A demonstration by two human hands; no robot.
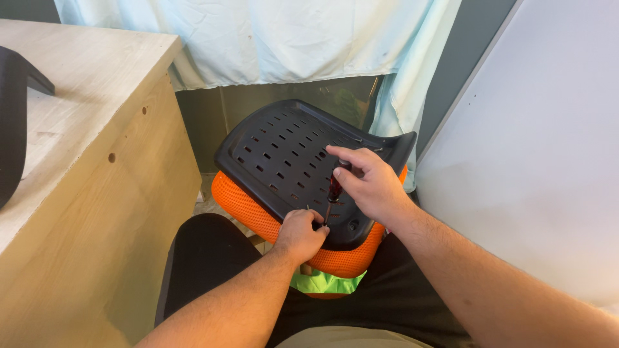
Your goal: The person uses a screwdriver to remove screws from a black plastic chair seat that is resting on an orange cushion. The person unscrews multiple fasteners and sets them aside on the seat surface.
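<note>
A black slotted plastic chair panel [284,154] lies tilted on an orange mesh cushion [251,209], resting against my lap. My right hand [371,183] grips a screwdriver [334,190] with a dark red and black handle, held upright with its tip down at the panel's near edge. My left hand [300,233] is closed at that same edge, its fingers pinching around the screwdriver's tip where a small screw seems to sit. The screw itself is mostly hidden.
A pale wooden cabinet [97,193] stands close on the left, with a black curved part [16,122] on its top. A light cloth [290,38] hangs behind the panel. A white board [535,161] leans on the right. My legs in dark trousers [206,264] are below.
</note>
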